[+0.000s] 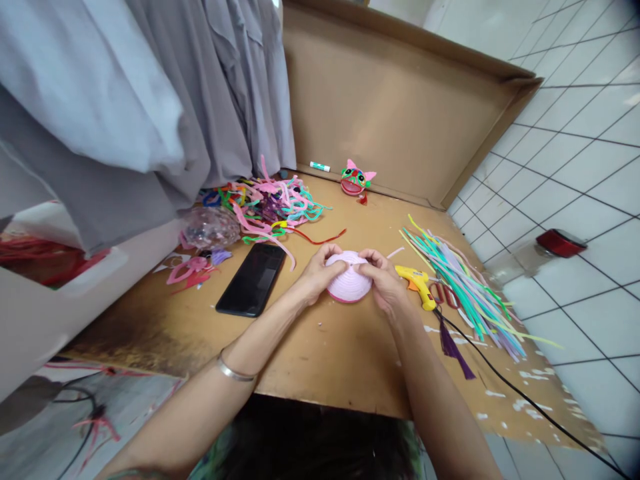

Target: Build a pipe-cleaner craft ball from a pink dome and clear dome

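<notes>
Between my two hands is a round, domed piece (350, 283), pale pink with coiled ridges and a darker pink lower rim. My left hand (323, 270) grips its left side, the thumb pressed on top near the middle. From the other side my right hand (383, 277) holds it the same way, thumb and fingers closed on the edge. Both thumb tips nearly meet at the centre. The piece is held just over the table; its underside is hidden. Just right of my right hand lies a yellow glue gun (419, 283).
A black phone (253, 280) lies left of my hands, below a heap of pipe cleaners (275, 200). More pipe cleaners (465, 287), red-handled scissors (445, 295) and a purple tassel (455, 350) lie right. A small animal-face ornament (355, 180) stands by the cardboard wall (380, 100).
</notes>
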`<state>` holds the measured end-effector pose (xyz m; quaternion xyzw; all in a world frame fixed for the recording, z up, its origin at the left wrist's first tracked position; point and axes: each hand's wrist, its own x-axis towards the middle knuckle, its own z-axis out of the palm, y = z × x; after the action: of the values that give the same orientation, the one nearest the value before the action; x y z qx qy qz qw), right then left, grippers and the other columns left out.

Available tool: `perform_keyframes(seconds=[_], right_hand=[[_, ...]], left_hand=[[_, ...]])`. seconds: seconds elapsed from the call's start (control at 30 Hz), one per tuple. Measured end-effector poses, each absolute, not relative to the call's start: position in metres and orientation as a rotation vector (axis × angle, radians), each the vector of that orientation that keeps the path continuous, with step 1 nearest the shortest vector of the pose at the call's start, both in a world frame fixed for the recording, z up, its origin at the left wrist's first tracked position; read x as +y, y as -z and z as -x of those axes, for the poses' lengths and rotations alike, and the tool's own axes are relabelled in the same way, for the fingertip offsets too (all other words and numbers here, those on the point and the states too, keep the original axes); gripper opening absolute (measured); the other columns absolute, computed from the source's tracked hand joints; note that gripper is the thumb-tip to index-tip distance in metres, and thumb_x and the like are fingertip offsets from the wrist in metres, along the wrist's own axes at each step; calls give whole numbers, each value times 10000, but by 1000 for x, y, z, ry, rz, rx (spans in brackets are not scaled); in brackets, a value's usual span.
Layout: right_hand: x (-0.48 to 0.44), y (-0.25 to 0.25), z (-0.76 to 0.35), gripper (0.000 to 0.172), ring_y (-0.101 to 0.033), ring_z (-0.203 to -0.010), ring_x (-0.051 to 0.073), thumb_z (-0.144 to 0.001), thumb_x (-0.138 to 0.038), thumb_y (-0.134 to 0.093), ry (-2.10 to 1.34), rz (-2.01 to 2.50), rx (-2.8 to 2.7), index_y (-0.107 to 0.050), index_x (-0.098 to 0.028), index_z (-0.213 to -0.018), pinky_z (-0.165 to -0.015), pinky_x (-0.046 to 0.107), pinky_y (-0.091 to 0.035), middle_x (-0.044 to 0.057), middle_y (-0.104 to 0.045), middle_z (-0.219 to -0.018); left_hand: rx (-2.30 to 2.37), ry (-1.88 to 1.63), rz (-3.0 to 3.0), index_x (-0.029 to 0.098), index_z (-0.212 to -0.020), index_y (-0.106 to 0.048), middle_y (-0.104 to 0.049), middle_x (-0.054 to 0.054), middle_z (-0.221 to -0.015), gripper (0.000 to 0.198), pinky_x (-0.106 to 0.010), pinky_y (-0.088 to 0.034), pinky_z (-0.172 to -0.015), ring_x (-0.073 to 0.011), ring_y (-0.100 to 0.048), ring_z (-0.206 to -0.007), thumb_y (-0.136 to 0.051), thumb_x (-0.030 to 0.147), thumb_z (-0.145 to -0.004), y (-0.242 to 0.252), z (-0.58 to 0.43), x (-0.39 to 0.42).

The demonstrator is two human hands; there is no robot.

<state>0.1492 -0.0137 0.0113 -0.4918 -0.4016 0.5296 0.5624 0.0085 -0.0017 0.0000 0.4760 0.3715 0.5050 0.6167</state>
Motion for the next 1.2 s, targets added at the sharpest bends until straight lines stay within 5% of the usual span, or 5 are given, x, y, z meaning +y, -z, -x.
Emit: perform_keyframes(seconds=[1.2], right_hand=[[-15, -12, -150, 299, -508, -628, 126, -449, -174, -731, -1269, 1103, -933, -589, -214, -709, -593, 257, -382, -43, -590, -685]], left_hand=[[858, -1176, -1087, 196, -818, -476, -493, 44, -726, 316, -216, -352, -577, -102, -457, -635, -633, 295, -563, -1, -9, -4]])
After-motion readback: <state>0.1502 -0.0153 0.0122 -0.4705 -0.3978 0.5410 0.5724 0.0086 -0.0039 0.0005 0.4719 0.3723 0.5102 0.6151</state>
